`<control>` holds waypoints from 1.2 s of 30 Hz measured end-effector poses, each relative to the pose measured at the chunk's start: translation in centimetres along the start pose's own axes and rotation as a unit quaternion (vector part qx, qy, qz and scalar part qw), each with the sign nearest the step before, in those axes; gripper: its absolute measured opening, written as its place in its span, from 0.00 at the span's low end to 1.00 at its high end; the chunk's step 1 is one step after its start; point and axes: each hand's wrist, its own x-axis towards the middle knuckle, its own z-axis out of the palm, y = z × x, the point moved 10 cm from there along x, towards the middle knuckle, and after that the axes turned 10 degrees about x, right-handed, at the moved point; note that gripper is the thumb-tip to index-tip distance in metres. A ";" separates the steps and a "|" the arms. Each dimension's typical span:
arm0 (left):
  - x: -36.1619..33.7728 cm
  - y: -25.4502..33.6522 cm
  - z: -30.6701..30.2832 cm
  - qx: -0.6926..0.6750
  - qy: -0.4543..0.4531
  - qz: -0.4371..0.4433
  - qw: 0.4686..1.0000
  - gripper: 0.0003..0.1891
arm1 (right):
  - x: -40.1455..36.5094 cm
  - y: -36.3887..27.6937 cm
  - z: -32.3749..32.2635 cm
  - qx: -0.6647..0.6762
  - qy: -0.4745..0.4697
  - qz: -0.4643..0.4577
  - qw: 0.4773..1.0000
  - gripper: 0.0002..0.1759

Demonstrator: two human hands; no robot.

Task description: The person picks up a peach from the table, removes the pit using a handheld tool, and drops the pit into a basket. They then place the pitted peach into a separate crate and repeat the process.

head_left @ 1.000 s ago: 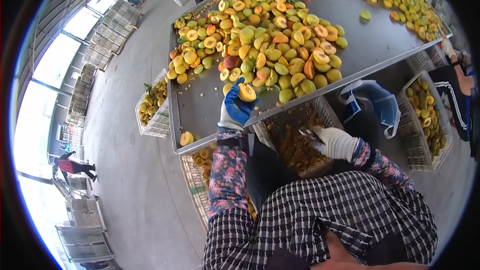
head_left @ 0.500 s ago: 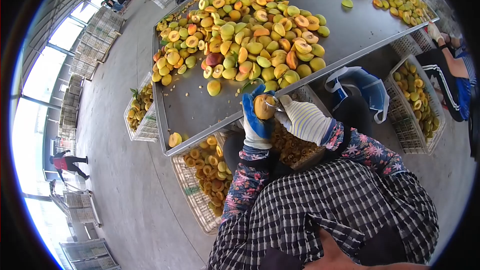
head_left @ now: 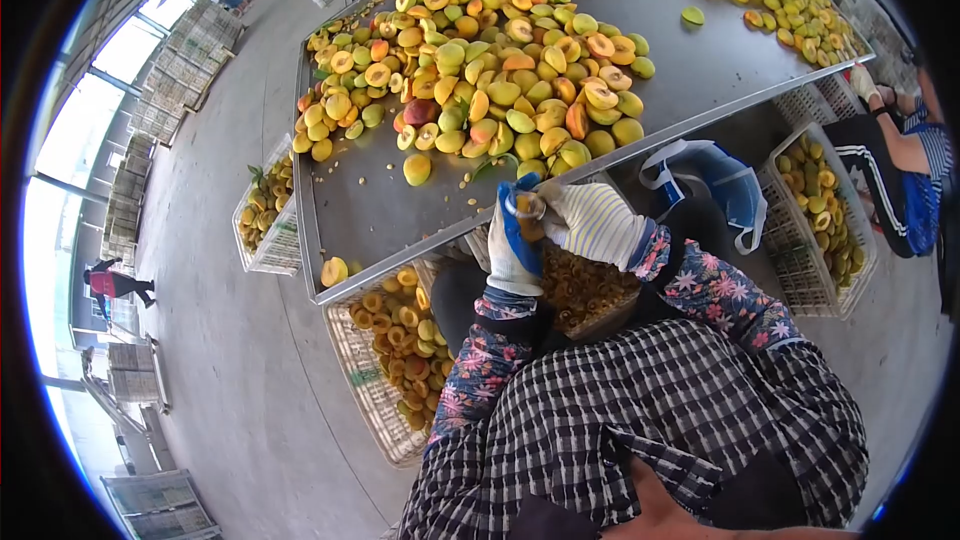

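Though a second ago the right hand (head_left: 600, 225) hung low in front of the table (head_left: 370, 225), it has since come up to meet the left hand (head_left: 515, 245) just off the near edge, where the fruit (head_left: 529, 218) now sits between them. That suggests the cutting or coring of this piece is under way. The left hand's fingers are wrapped around the fruit; the right hand is closed on a tool (head_left: 522, 202), its thin metal ring showing against the yellow flesh, its handle hidden. The left glove is white knit with smooth blue-coated fingers; the right is ribbed, pale, finely striped. On the table's flat, dull grey metal lies a pile (head_left: 510, 70) of rounded, green-to-orange pieces, some showing cut faces. Below its near edge stands a latticed plastic crate (head_left: 345, 340) of hollowed, ring-like fruit.
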 end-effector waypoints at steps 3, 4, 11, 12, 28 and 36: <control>0.3 -3.7 0.6 -0.337 0.034 -0.139 0.931 0.21 | -1.4 -1.1 -0.1 0.057 -0.021 0.012 0.998 0.12; 0.3 -2.9 0.1 -0.322 0.043 -0.123 0.938 0.23 | -2.1 -1.5 -0.2 0.084 -0.025 0.012 0.996 0.11; 0.3 -0.5 0.5 -0.251 0.009 -0.031 0.968 0.21 | -3.6 1.7 0.5 0.010 0.020 0.033 0.999 0.19; 0.2 0.0 0.4 -0.179 0.023 -0.001 0.984 0.21 | -3.4 2.0 0.9 0.010 0.021 0.033 0.999 0.19; -0.5 -0.4 -1.0 0.080 0.083 0.040 0.993 0.16 | -3.5 2.1 3.3 0.030 -0.042 0.069 0.996 0.16; -0.1 0.3 -0.8 0.079 0.005 0.025 0.997 0.23 | -3.1 4.0 5.2 0.179 -0.056 0.044 0.981 0.18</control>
